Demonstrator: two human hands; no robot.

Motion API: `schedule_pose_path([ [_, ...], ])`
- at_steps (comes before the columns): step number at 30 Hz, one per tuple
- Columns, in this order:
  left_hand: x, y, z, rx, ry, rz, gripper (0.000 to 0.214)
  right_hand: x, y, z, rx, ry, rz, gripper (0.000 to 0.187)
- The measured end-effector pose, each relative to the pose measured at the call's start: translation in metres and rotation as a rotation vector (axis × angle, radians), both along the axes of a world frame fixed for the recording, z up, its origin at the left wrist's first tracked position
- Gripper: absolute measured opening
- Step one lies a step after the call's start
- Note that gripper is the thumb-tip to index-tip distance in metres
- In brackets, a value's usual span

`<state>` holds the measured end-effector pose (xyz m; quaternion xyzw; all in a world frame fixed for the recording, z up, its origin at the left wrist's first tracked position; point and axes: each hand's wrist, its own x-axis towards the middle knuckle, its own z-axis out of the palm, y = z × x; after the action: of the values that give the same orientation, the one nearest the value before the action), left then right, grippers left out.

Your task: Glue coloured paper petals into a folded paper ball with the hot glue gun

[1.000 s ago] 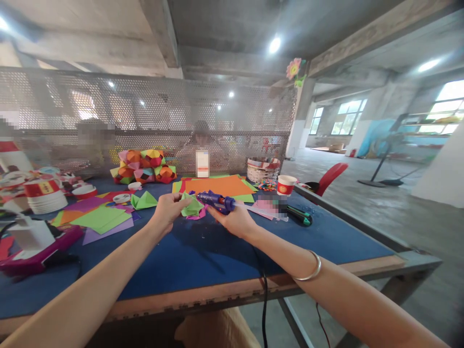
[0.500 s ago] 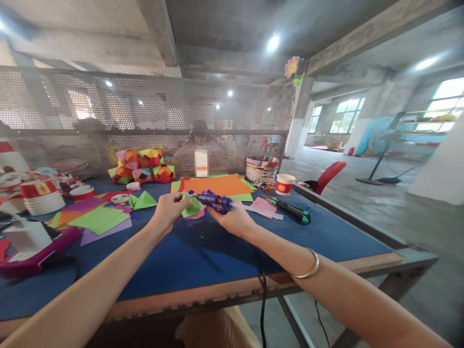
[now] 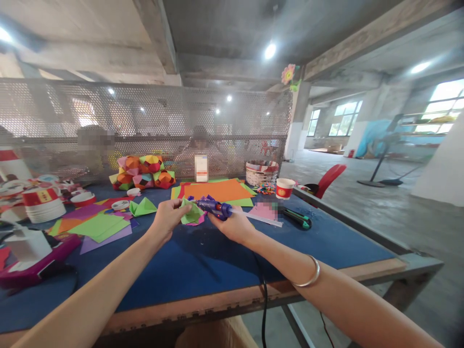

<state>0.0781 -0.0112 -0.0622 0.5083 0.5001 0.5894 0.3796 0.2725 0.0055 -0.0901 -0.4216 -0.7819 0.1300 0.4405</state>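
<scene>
Between thumb and fingers, my left hand (image 3: 168, 218) pinches a folded light-green paper piece (image 3: 191, 212). Purple and pink paper shows just behind and below it. A blue hot glue gun (image 3: 216, 209) is gripped in my right hand (image 3: 236, 223), its nozzle pointing left at the green paper. Whether the tip touches the paper I cannot tell. A clear glue stick (image 3: 266, 221) sticks out behind the gun to the right. The gun's black cord (image 3: 264, 295) hangs over the table's front edge.
Left on the blue table (image 3: 159, 275) lie coloured paper sheets (image 3: 99, 224), a folded green piece (image 3: 144, 207) and a purple power strip (image 3: 39, 263). Farther back are paper balls (image 3: 141, 173), orange sheets (image 3: 217, 190) and a basket (image 3: 261, 172). A paper cup (image 3: 285, 188) and a cutter (image 3: 297, 218) stand right.
The view has tilted up slightly, so most things sit a little lower. My hands keep the same hold on the green paper and glue gun, with barely any movement.
</scene>
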Motion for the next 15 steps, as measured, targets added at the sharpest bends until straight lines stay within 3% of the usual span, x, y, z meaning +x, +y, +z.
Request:
schedule_pose_path([
  [6, 0.000, -0.001, 0.002, -0.016, -0.032, 0.003, 0.031, -0.006, -0.003, 0.003, 0.036, -0.165, -0.095, 0.022],
  [10, 0.002, -0.003, 0.006, -0.017, -0.033, 0.025, 0.023, -0.003, -0.007, 0.009, 0.053, -0.284, -0.066, 0.019],
  [15, 0.004, -0.007, 0.011, -0.003, -0.029, 0.033, 0.018, -0.004, -0.009, 0.012, 0.036, -0.279, -0.127, 0.021],
])
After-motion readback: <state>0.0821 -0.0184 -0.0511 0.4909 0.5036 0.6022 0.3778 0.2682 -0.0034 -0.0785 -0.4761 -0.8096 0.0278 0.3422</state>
